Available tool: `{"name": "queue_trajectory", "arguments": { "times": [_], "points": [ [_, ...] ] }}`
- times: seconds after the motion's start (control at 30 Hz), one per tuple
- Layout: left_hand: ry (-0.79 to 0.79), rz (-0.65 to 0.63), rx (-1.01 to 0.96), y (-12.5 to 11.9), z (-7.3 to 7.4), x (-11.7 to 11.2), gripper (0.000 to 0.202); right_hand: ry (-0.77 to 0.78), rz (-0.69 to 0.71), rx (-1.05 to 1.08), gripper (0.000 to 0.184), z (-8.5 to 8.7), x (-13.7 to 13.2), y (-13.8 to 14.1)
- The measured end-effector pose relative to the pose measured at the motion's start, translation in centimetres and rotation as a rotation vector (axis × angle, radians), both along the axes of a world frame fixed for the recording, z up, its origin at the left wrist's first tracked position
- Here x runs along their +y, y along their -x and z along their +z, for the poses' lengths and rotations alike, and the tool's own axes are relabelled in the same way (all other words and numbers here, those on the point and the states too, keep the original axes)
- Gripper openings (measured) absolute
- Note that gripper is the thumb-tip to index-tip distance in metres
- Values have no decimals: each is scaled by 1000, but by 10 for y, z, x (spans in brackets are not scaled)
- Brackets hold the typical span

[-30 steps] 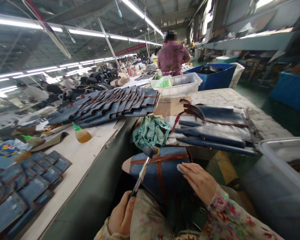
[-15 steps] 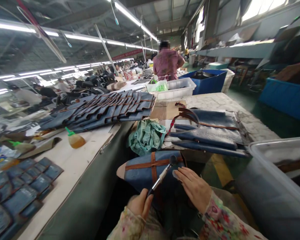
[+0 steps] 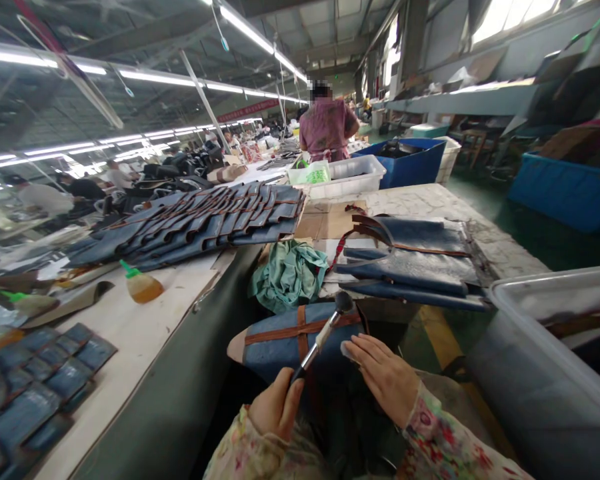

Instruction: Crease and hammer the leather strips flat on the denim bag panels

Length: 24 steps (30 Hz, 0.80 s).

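My left hand (image 3: 276,403) is closed round the dark grip of a hammer (image 3: 321,337) with a shiny metal shaft, a pale wrapping and a round dark head. The hammer's head is above the far right end of a blue leather piece (image 3: 275,337), apparently clear of it. Brown straps cross on this piece, and its left end is tan and rounded. My right hand (image 3: 385,377) lies with fingers stretched out along the piece's right side, a pale cover on one fingertip. What supports the piece underneath is hidden.
A crumpled green cloth (image 3: 290,275) lies beyond the piece, beside stacked blue panels (image 3: 420,257). Left, the table holds overlapping blue pieces (image 3: 195,223), a glue bottle (image 3: 144,287) and small blue panels (image 3: 40,380). A grey bin (image 3: 555,360) stands right. A person (image 3: 325,127) works ahead.
The hammer's head has risen a little from the leather piece, my left hand tilting it up. My right hand stays by the piece's right side. The whole view has shifted slightly.
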<state>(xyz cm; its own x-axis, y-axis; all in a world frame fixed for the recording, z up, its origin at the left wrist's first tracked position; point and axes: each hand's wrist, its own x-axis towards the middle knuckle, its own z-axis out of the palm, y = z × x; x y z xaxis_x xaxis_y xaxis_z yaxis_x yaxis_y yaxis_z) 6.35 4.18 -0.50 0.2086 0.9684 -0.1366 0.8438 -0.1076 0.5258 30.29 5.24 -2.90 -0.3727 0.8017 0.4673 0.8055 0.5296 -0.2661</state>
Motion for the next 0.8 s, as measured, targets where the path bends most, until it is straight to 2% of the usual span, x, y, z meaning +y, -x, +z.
{"name": "queue_trajectory", "arguments": {
  "times": [0.17,0.5,0.6,0.67,0.73,0.8],
  "points": [
    [31,-28,85,-8,-1,2,32,-13,-17,16,42,2,-1,0],
    [42,-46,86,-22,5,5,35,-10,-14,20,41,-5,-1,-1],
    [-36,-6,-50,-9,9,-4,39,-15,-2,11,42,-6,0,-3],
    [-84,91,-130,7,8,-14,42,-24,1,13,43,-7,0,-4],
    [-74,194,-153,26,4,-23,41,-26,7,10,43,-7,0,-5],
    [-33,244,-126,42,1,-30,39,-25,14,8,42,-7,2,-5]
  ]
}}
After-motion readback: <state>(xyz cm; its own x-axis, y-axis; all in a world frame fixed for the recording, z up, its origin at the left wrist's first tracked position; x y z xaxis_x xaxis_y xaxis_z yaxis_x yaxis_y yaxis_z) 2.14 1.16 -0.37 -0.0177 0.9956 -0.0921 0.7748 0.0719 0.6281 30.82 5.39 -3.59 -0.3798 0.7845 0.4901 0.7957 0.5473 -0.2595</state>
